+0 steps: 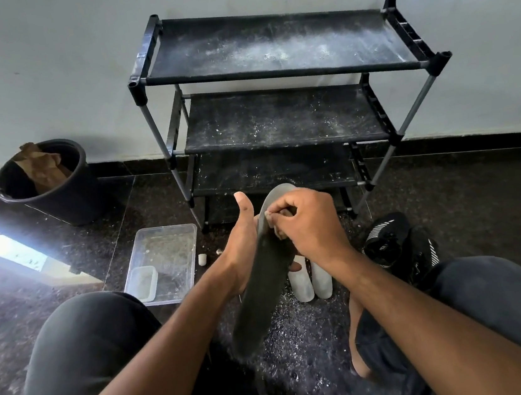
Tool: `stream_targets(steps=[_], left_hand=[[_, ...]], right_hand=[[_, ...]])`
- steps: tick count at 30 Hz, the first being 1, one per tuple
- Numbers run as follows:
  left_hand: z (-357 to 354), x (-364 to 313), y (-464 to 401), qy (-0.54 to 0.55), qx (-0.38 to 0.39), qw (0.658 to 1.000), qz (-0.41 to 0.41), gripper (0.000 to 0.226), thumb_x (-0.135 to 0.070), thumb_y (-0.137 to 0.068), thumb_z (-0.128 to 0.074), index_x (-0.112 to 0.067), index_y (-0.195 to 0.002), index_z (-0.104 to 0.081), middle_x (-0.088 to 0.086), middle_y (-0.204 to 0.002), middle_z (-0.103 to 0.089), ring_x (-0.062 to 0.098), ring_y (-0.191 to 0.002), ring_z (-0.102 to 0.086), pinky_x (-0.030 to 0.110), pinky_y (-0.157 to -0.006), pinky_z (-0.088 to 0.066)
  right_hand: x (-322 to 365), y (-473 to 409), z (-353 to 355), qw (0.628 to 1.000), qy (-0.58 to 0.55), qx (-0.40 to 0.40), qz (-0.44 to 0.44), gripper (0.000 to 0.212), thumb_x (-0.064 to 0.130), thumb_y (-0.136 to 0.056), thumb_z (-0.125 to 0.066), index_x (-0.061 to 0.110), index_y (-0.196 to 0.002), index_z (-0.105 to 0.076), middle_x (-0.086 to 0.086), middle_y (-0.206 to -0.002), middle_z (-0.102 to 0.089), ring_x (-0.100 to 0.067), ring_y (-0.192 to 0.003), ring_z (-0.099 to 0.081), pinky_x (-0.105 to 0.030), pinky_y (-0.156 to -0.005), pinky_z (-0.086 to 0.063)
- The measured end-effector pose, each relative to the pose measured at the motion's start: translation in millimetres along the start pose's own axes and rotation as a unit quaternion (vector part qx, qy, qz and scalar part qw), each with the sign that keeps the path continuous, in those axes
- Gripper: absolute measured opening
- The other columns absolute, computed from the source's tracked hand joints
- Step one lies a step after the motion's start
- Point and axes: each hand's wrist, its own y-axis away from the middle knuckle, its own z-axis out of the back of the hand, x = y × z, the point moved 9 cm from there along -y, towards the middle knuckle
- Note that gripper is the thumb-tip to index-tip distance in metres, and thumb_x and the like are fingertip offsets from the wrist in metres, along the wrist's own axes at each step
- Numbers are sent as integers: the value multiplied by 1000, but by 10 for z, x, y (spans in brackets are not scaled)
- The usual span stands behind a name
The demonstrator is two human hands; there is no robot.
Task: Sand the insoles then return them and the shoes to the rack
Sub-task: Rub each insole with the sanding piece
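Observation:
A dark grey insole [259, 282] is held upright and slightly tilted in front of me, its toe end pointing up toward the rack. My left hand [242, 245] grips its left edge from behind, thumb raised. My right hand [308, 224] presses a small piece of sandpaper [277, 224] against the insole's upper part; the paper is mostly hidden by the fingers. Two white insoles [310, 278] lie on the floor just behind it. A pair of black shoes [396, 243] sits on the floor at the right. The black shoe rack [273, 74] stands against the wall with bare, dusty shelves.
A clear plastic tub [165, 261] holding a smaller container sits on the floor left of the hands. A black bucket [47, 184] with brown paper stands at the far left by the wall. White dust covers the dark floor between my knees.

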Motion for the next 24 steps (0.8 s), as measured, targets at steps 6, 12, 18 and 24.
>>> stream_targets(steps=[6, 12, 18, 24], left_hand=[[162, 33, -43, -40, -63, 997, -29, 98, -82, -92, -6, -5, -78, -65, 13, -65, -55, 25, -60, -56, 35, -58, -57], [141, 20, -47, -37, -47, 998, -14, 112, -83, -92, -5, 8, -120, -64, 28, -102, -67, 38, -91, -67, 41, -69, -64], [66, 121, -30, -42, -22, 999, 19, 105, -84, -91, -11, -1, -130, -63, 33, -113, -71, 45, -104, -73, 59, -93, -59], [60, 105, -30, -37, -11, 999, 13, 107, -84, -91, -10, 1, -132, -60, 34, -101, -69, 35, -84, -73, 47, -70, -63]], right_hand=[[23, 120, -197, 996, 17, 89, -4, 8, 3, -86, -73, 9, -81, -76, -1, -64, -70, -5, -51, -66, -20, -51, -55], [128, 47, -134, 995, 63, 48, 53, 6, 4, -84, -75, 10, -82, -77, 4, -81, -67, -3, -70, -63, -9, -61, -48], [70, 20, -139, 993, 92, 42, 67, 10, 4, -85, -73, 12, -80, -72, 3, -91, -63, -4, -79, -62, -13, -69, -51], [42, 9, -108, 998, 41, 47, 31, 10, 0, -83, -75, 7, -77, -74, 6, -84, -64, -2, -67, -63, -11, -62, -50]])
